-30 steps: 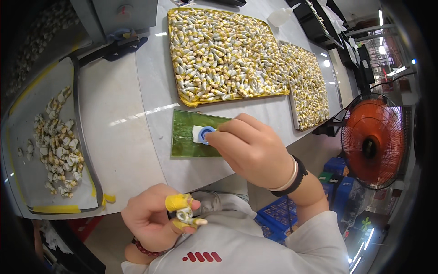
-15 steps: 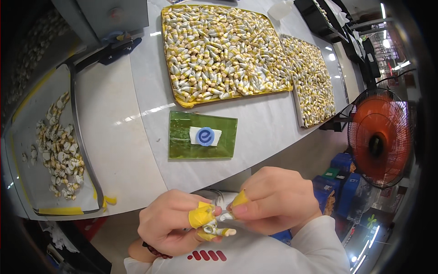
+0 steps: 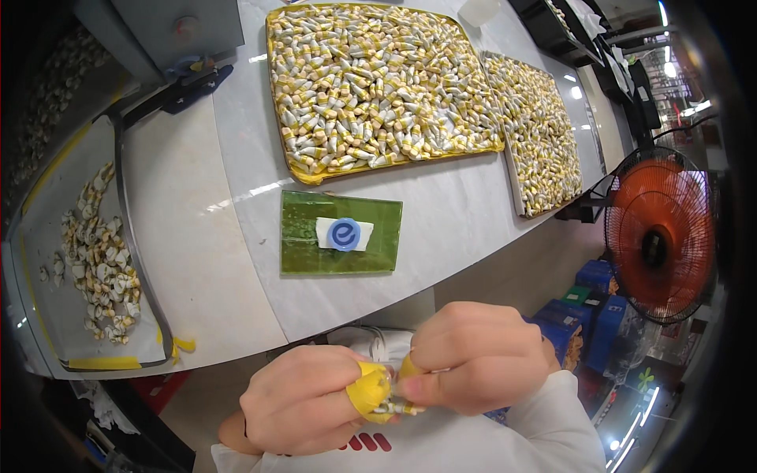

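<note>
My left hand point(image 3: 303, 398) and my right hand point(image 3: 477, 366) meet close to my body, below the table's front edge. Both pinch one small white-and-yellow piece point(image 3: 394, 407) between yellow-taped fingertips. On the white table point(image 3: 205, 252) in front of them lies a green rectangular pad point(image 3: 303, 240) with a white label and a round blue sticker point(image 3: 344, 234) on it. Neither hand touches the pad.
A yellow-rimmed tray point(image 3: 378, 87) heaped with several small white-and-yellow pieces stands at the back; a second such tray point(image 3: 540, 130) is to its right. A grey tray point(image 3: 87, 252) with loose pieces sits left. An orange fan point(image 3: 658, 236) stands at the right.
My right hand left the blue sticker on the green pad and drew back to my body. It now meets my left hand on the small piece.
</note>
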`<control>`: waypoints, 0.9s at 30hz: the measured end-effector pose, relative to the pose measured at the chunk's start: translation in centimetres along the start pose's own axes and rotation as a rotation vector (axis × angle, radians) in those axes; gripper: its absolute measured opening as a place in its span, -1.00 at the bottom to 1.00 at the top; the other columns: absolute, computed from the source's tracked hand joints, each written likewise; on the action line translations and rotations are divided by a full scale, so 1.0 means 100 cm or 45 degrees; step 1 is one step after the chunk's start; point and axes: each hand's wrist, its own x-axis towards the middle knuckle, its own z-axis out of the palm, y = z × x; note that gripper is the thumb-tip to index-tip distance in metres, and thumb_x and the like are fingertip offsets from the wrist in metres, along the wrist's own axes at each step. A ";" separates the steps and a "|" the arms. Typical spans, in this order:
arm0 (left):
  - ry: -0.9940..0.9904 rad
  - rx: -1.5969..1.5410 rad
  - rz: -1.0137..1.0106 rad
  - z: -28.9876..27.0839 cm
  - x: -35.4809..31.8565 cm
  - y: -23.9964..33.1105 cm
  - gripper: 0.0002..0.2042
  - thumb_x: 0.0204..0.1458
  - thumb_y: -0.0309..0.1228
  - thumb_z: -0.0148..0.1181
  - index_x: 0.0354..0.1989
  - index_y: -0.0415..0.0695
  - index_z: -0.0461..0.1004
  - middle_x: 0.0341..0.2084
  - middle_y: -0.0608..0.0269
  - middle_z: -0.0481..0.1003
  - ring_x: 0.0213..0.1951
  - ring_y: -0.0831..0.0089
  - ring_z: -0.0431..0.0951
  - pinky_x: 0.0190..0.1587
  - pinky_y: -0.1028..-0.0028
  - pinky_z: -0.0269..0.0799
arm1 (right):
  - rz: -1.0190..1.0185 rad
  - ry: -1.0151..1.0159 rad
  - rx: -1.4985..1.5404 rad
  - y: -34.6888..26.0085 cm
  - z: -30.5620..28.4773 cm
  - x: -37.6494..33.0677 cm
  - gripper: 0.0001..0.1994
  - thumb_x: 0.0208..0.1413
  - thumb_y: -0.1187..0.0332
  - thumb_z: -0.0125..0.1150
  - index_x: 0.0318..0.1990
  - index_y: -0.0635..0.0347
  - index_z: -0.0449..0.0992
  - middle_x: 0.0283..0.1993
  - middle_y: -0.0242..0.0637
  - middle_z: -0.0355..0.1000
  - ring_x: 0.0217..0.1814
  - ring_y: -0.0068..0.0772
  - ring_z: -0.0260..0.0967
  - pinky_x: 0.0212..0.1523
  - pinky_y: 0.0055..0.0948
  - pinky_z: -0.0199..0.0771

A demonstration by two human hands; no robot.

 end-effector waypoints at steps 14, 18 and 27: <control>-0.008 -0.041 -0.013 0.004 0.001 -0.002 -0.68 -0.30 -0.61 0.35 -0.29 -0.28 0.44 -0.46 0.10 0.52 -0.49 0.29 0.54 -0.42 0.42 0.53 | -0.084 0.022 -0.068 0.000 0.000 -0.004 -0.89 -0.16 0.60 0.25 -0.43 0.45 0.48 -0.44 -0.12 0.40 -0.49 -0.30 0.38 -0.47 -0.50 0.45; 0.084 0.042 -0.286 0.011 0.000 0.003 -0.69 -0.30 -0.39 0.41 -0.31 -0.16 0.54 -0.41 0.31 0.54 -0.32 0.33 0.54 -0.25 0.49 0.45 | -0.018 0.036 -0.166 -0.001 -0.001 -0.007 -0.85 -0.21 0.62 0.28 -0.40 0.39 0.49 -0.45 -0.18 0.40 -0.49 -0.32 0.38 -0.49 -0.50 0.43; -0.023 -0.130 -0.305 0.004 -0.005 -0.004 -0.69 -0.15 -0.46 0.34 -0.26 -0.36 0.45 -0.39 0.03 0.53 -0.43 0.46 0.53 -0.35 0.54 0.44 | 0.184 0.028 0.090 -0.003 -0.001 -0.010 -0.81 -0.24 0.58 0.34 -0.37 0.25 0.55 -0.43 -0.26 0.40 -0.48 -0.35 0.35 -0.47 -0.50 0.38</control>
